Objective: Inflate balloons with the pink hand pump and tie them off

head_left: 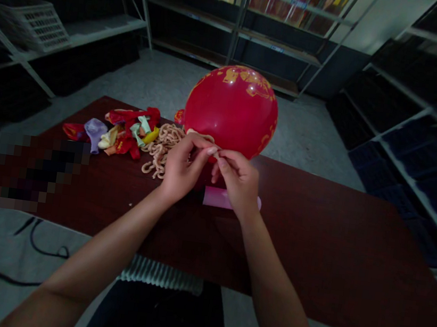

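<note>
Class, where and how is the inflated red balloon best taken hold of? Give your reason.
Probably pinch the red balloon at its neck, coming from the near side. Its wide, rounded body offers little to grip, whereas the neck, mostly hidden, appears to face the near side, where the left hand and right hand meet.

Round red rubber balloon: yellow-gold printed motifs across top and along right edge. On its near side, smooth pink-lilac cylinder. To its left, tangled beige strands; farther left, limp balloons in red, lavender, cream, mint, yellow, orange. Under it, dark reddish-brown tabletop.
</note>
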`<state>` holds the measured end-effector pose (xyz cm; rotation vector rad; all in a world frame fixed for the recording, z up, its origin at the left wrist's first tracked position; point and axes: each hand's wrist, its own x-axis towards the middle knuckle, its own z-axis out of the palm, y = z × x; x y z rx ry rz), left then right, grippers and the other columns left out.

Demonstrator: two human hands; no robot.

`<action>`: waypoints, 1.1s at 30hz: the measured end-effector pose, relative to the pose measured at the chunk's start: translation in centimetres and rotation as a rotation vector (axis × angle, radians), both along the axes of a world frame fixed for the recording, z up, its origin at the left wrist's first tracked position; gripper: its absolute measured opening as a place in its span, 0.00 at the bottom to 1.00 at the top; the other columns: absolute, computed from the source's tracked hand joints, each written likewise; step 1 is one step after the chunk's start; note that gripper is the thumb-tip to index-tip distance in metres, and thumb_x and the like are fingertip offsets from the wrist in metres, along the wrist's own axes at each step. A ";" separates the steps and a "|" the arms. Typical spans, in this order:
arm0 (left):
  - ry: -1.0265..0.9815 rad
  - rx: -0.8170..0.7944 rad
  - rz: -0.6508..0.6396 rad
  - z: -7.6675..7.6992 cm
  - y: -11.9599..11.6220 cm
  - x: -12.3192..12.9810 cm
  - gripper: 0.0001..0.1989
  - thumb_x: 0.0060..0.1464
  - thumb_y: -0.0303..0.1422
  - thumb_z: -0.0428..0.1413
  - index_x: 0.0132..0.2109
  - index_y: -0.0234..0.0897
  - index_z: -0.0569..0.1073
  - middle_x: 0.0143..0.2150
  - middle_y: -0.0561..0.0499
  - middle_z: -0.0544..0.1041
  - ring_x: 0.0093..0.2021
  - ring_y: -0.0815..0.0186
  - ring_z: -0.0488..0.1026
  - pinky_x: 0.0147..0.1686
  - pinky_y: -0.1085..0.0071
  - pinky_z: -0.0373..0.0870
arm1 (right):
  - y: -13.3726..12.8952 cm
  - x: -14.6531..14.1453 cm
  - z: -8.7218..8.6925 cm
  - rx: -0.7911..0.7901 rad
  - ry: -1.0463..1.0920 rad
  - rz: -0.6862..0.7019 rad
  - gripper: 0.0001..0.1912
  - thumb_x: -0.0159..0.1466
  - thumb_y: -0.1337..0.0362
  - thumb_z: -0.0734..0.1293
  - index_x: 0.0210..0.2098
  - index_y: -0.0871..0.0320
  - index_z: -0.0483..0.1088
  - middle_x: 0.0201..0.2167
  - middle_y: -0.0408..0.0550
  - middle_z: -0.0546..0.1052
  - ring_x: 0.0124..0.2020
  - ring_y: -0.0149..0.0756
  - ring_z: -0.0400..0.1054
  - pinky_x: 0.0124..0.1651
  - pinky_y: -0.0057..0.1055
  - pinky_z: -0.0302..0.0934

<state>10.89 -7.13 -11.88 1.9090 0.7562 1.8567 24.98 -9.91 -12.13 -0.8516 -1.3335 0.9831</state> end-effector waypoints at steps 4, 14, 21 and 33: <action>-0.149 -0.152 -0.044 0.1 0.0 0.2 0.16 0.66 0.45 0.60 0.36 0.38 0.73 0.33 0.49 0.76 0.34 0.65 0.73 0.35 0.70 0.72 | -0.2 0.0 -0.2 0.019 -0.093 -0.059 0.10 0.68 0.56 0.67 0.41 0.55 0.74 0.25 0.37 0.75 0.21 0.26 0.69 0.28 0.25 0.65; -0.585 -0.711 -0.335 1.0 0.1 -0.2 0.18 0.62 0.45 0.62 0.35 0.39 0.66 0.31 0.54 0.72 0.28 0.70 0.71 0.27 0.76 0.71 | -0.7 -0.1 0.1 0.110 -0.469 -0.195 0.11 0.69 0.58 0.64 0.40 0.53 0.77 0.26 0.42 0.78 0.27 0.31 0.71 0.35 0.27 0.64; -0.443 -0.566 -0.359 0.1 0.7 0.1 0.20 0.64 0.51 0.59 0.36 0.41 0.63 0.28 0.55 0.65 0.27 0.69 0.67 0.28 0.75 0.70 | -0.2 0.0 -0.8 0.026 -0.263 -0.120 0.10 0.69 0.56 0.64 0.39 0.55 0.73 0.22 0.37 0.72 0.24 0.28 0.69 0.32 0.27 0.63; -0.086 -0.396 -0.171 0.3 0.6 -0.1 0.11 0.65 0.40 0.60 0.39 0.38 0.81 0.37 0.47 0.80 0.39 0.62 0.76 0.41 0.67 0.74 | 0.0 -0.2 -1.2 -0.028 -0.101 -0.057 0.14 0.68 0.50 0.65 0.39 0.54 0.70 0.21 0.35 0.69 0.21 0.27 0.67 0.28 0.27 0.64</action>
